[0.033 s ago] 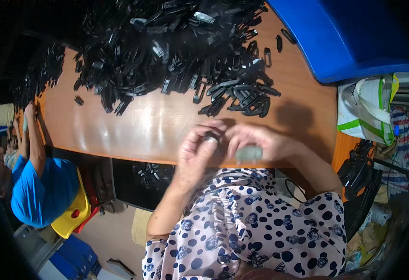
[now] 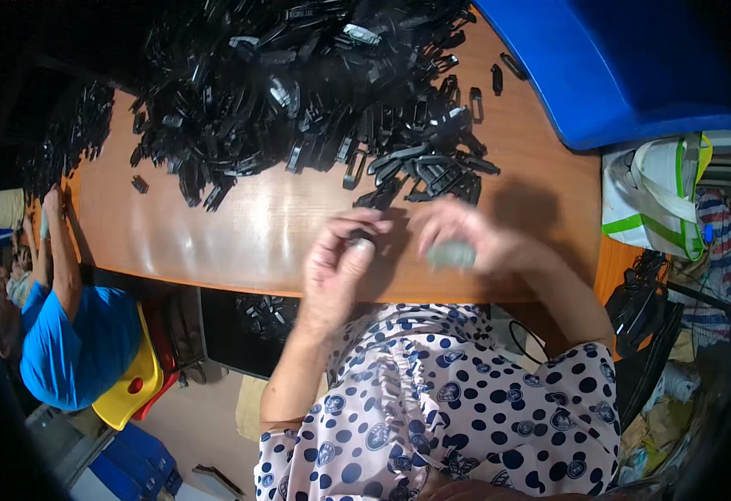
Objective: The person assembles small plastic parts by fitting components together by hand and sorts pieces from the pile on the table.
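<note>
My left hand (image 2: 336, 263) is over the table's near edge, with thumb and fingers closed on a small black plastic piece (image 2: 361, 237). Most of that piece is hidden by the fingers. To its right, my right hand (image 2: 466, 236) is smeared by motion and hovers just short of the near end of the pile. A rounded grey-green object (image 2: 451, 255) sits against its palm side, held by the curled fingers; its kind cannot be made out. Beyond both hands lies a large heap of black plastic clip-like parts (image 2: 299, 108), with a small cluster of looped parts (image 2: 436, 174) closest to me.
A big blue tub (image 2: 599, 75) takes up the far right of the wooden table (image 2: 240, 225). A white and green bag (image 2: 649, 196) stands at the right. On the left, a person in a blue shirt (image 2: 82, 342) works beside another black heap (image 2: 73, 134).
My hands have drawn apart. The right one has moved up toward the looped parts with the grey-green object; the left one has shifted slightly left, still gripping the black piece.
</note>
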The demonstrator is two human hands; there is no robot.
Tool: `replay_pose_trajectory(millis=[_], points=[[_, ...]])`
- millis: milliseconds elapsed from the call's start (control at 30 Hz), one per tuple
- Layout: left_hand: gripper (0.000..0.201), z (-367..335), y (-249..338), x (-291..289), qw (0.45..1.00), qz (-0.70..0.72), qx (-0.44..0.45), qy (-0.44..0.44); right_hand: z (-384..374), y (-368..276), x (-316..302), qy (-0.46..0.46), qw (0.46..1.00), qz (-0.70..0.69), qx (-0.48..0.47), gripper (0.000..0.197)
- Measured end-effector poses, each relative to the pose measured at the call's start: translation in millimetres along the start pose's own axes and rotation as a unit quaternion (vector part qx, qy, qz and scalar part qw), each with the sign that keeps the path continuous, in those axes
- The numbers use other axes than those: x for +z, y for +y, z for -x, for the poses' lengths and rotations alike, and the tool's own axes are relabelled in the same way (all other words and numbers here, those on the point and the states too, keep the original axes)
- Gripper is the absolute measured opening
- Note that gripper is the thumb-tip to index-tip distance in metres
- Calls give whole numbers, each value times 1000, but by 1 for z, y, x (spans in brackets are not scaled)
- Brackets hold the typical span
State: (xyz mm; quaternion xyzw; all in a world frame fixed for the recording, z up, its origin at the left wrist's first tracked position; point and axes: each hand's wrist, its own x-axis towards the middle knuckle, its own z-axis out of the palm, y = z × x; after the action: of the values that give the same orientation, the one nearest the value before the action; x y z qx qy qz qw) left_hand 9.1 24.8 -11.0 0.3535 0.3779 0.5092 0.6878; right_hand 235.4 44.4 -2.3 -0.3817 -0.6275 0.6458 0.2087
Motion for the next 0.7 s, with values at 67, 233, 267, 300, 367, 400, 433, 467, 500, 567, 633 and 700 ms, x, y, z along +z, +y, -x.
replay_pose_trajectory(millis=[67,233,267,300,367,400,433,467,500,567,633,700], points=[[15,-23,11,-17,999,-9,-31,18,-12,13,-68,90,994,-22,64,41],[11,-49,28,-33,986,-144,-59,64,-36,13,-166,350,870,342,54,35],[10,-54,30,-33,973,-211,-70,59,-39,22,-184,350,854,384,37,38],[11,-59,27,-30,972,-221,-45,59,-48,25,-195,331,853,403,20,40],[12,-76,35,-21,943,-330,-3,30,-62,34,-206,323,854,395,100,39],[13,-84,41,-18,901,-431,37,4,-73,31,-204,307,850,388,180,38],[13,-95,44,-12,885,-460,69,-2,-75,32,-206,308,851,388,176,38],[13,-109,48,-4,885,-461,71,-1,-77,35,-209,287,855,396,171,36],[12,-126,52,5,839,-521,152,-32,-76,38,-212,268,859,403,168,35],[12,-156,56,15,759,-599,252,-47,-74,33,-205,245,863,418,143,33],[18,-183,62,20,703,-649,288,-37,-72,20,-188,218,859,448,115,28],[24,-210,64,18,630,-721,288,-34,-65,16,-178,241,885,392,74,26]])
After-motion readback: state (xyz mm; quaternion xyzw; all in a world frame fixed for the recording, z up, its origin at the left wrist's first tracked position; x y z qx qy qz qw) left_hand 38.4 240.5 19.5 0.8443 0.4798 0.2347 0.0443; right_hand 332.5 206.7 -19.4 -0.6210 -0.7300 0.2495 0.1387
